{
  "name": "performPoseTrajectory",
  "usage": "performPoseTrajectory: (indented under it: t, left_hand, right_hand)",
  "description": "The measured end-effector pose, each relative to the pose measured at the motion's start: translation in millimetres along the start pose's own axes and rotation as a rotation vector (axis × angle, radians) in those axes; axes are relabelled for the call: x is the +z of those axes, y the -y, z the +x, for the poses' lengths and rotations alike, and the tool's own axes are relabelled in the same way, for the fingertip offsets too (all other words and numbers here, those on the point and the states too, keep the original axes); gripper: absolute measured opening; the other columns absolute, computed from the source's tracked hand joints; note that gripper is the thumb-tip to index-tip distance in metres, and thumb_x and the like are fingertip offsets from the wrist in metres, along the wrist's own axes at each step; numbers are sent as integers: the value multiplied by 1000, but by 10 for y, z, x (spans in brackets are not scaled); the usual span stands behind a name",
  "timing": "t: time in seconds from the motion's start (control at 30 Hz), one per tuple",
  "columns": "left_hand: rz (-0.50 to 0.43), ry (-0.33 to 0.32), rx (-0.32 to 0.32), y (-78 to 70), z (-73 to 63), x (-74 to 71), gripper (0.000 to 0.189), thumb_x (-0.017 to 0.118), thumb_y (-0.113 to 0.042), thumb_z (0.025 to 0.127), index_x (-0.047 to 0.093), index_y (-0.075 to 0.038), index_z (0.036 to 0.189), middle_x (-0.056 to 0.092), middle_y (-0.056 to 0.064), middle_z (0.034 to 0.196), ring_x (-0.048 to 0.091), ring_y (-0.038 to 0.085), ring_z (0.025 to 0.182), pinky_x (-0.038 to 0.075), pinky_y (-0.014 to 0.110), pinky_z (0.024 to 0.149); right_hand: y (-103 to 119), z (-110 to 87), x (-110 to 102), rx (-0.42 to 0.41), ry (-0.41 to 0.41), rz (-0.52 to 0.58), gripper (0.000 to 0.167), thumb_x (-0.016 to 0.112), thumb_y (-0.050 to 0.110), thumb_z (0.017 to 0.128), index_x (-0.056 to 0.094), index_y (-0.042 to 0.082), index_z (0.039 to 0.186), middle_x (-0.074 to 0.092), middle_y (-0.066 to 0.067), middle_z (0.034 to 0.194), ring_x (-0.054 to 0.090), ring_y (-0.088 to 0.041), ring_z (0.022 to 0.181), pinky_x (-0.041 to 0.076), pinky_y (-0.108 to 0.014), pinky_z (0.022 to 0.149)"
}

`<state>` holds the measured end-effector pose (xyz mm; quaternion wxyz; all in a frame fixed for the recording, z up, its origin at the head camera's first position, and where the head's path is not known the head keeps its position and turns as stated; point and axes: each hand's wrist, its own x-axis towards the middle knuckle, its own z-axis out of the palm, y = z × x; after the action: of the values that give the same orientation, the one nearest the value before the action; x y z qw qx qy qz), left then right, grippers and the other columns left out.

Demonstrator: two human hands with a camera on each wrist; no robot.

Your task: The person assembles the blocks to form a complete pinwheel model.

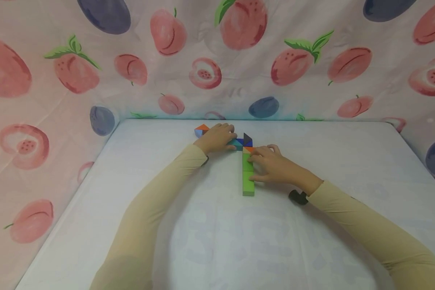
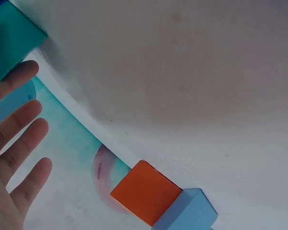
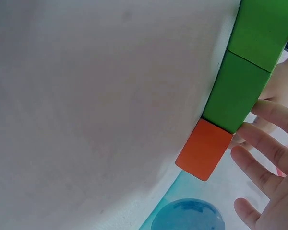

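Note:
In the head view, my left hand (image 1: 217, 138) is at the far side of the table, thumb and index finger on either side of a teal block (image 2: 17, 40), pinching it. The other fingers are spread. My right hand (image 1: 275, 165) touches the right side of two green blocks (image 1: 248, 183) lying end to end, its fingers fairly straight. An orange-faced block (image 3: 204, 149) adjoins their far end. Beyond it sits a blue block (image 1: 249, 143) with a dark pointed block (image 1: 247, 139) by it. An orange and light blue piece (image 1: 202, 129) lies left of my left hand, partly covered.
The white tabletop (image 1: 217, 233) extends around the blocks. A fruit-printed cloth (image 1: 235, 76) hangs along the table's back edge and left side. Black wrist straps show, one with a dark device (image 1: 298, 197) at my right wrist.

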<state>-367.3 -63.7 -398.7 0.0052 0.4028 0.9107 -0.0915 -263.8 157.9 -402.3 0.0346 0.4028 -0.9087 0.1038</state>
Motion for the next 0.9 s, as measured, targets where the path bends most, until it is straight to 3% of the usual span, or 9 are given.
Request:
performPoseTrajectory:
  t: [0.47,0.9]
  left_hand:
    - [-21,-6,-1,11,0,33,50,54,-48,91,57,-13,127,54,8,126,51,24,113,40,38,102]
    - [-56,13,-46,30,-73,25,51,56,-47,90,55,-12,127,54,9,126,50,25,116,38,39,104]
  right_hand:
    - [0,4,2,8,6,-1,51,72,47,78,62,10,112,55,-8,116,48,-27,118,28,-58,99]
    - [0,3,6,1,-3,2,51,72,47,77,63,10,111,56,-7,115,48,-27,118,28,-57,99]
